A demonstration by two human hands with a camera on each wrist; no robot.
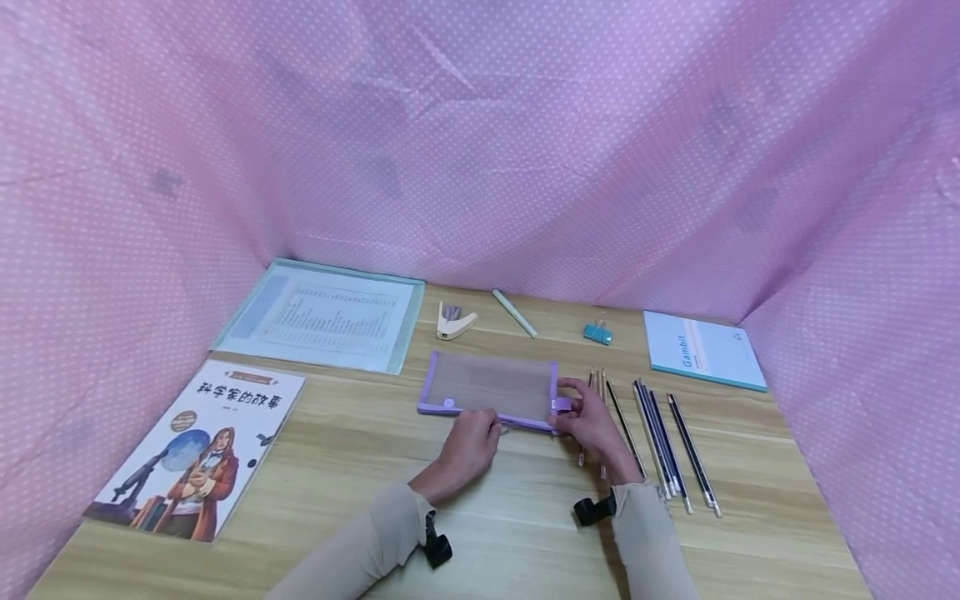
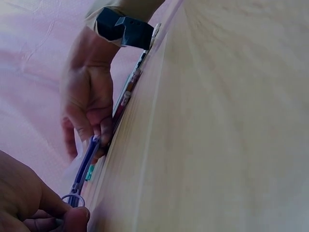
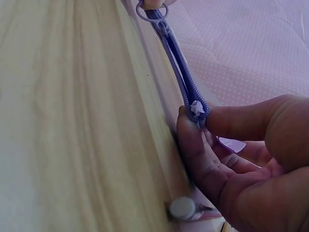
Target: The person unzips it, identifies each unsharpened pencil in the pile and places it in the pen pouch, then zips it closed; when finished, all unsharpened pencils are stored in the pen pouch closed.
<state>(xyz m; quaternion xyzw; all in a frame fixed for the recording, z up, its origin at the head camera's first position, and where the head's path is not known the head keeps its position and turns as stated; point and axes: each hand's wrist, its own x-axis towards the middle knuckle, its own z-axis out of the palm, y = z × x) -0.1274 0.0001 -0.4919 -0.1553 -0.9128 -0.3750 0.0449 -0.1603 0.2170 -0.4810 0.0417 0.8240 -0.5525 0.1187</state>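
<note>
A mesh zipper pouch (image 1: 495, 385) with purple edging lies flat on the table, its zipper side facing me. My left hand (image 1: 471, 443) pinches the zipper's ring pull (image 3: 152, 12) at the pouch's near edge. At the right corner, my right hand (image 1: 591, 421) pinches the zipper's end between thumb and fingers, beside a small purple tab (image 1: 561, 404). Between the slider and that end the zipper teeth (image 3: 181, 72) stand parted, as the right wrist view shows. Several pencils (image 1: 660, 442) lie right of the pouch, some partly hidden under my right hand.
Behind the pouch are a cream stapler (image 1: 454, 323), a pale green pen (image 1: 514, 313) and a teal binder clip (image 1: 597, 333). A document folder (image 1: 322, 312) and an illustrated book (image 1: 198, 450) lie left. A light blue notebook (image 1: 705, 350) is at the back right. Pink dotted cloth (image 1: 480, 150) surrounds the table.
</note>
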